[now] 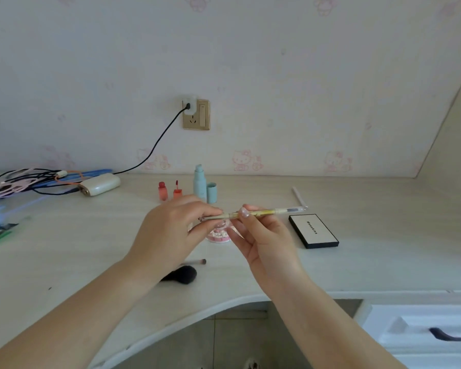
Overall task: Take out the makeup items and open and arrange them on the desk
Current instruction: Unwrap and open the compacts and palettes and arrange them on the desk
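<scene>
pale wood-grain desk (357, 262) runs wall to wall, its front edge curving inward in a scoop just below the wrists. the broadest bare stretches lie front left and to the right of the black palette (313, 231), which sits flat near the right hand. along the back stand two coral lip tints (163, 191), a light blue bottle (200, 182) and its cap (211, 192) just beside it; a white stick (298, 196) lies farther right. cables (24, 179) and a cream power bank (99, 184) crowd the back left corner. a black fluffy brush (183, 274) and a thin brush (197, 261) lie near the front edge under the left forearm.

both hands hold a slim yellowish makeup pen (253, 213) above the desk's middle, over a small pink jar (218, 235). its long axis runs almost level, left to right, the clear-capped end pointing right and slightly up. the left hand (171, 235) pinches the left end; the right hand (264, 241) pinches the middle between thumb and fingertips.
</scene>
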Available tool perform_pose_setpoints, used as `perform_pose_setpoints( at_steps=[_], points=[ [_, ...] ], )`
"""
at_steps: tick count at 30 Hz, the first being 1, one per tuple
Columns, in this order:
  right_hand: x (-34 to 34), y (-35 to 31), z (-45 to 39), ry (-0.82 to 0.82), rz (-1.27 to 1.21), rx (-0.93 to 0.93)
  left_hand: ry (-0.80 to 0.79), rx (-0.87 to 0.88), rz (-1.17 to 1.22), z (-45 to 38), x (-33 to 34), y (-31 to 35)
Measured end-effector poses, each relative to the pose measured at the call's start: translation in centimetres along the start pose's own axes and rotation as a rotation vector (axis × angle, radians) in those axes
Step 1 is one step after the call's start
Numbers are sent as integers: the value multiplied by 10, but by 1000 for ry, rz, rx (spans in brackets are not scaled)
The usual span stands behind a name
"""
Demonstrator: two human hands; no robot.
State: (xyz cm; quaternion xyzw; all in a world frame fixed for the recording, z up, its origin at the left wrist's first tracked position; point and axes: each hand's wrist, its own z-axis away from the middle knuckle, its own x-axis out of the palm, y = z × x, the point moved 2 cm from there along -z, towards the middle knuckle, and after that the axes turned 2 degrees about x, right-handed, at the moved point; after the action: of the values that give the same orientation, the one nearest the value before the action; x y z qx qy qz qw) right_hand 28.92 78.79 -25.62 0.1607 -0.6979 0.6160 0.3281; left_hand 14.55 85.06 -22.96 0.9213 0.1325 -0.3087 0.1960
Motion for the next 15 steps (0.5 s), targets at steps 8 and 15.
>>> perform_pose_setpoints(
  at_steps=[8, 15],
  points=[
    [13, 22, 14, -17, 38, 2, -6, -60, 24, 25, -24, 0],
    [18, 29, 21, -36, 104, 9, -20, -64, 37, 36, -32, -3]
  ],
)
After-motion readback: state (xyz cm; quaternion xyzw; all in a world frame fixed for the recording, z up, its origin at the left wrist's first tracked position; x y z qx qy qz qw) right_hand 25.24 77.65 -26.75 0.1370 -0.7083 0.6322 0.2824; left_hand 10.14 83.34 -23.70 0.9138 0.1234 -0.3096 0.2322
